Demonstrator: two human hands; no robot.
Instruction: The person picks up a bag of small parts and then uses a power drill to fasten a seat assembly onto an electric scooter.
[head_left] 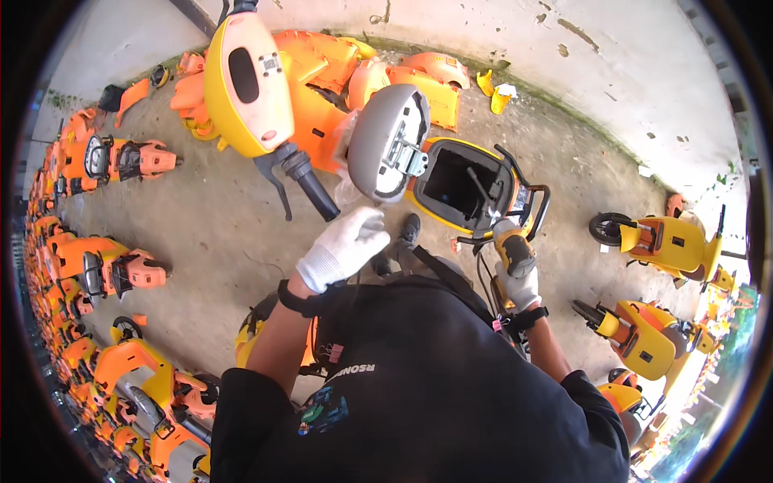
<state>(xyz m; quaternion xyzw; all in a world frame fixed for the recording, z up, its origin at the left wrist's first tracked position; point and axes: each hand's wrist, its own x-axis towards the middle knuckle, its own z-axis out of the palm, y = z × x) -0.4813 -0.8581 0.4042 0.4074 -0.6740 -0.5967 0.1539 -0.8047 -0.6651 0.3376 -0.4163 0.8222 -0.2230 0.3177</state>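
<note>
My right hand, in a white glove, is wrapped round a yellow and dark cordless drill. The drill is beside the rear rack of a yellow electric scooter. My left hand, also gloved, hovers just below the black handlebar grip with its fingers curled in; whether anything is in them is hidden. Between the hands and the wall, the scooter's grey seat is tipped up on a metal hinge. Under it the black storage box lies uncovered.
Loose orange body panels are piled along the stained white wall. Rows of orange scooters fill the left side, and yellow scooters stand at the right. My shoe rests on the concrete floor beside the scooter.
</note>
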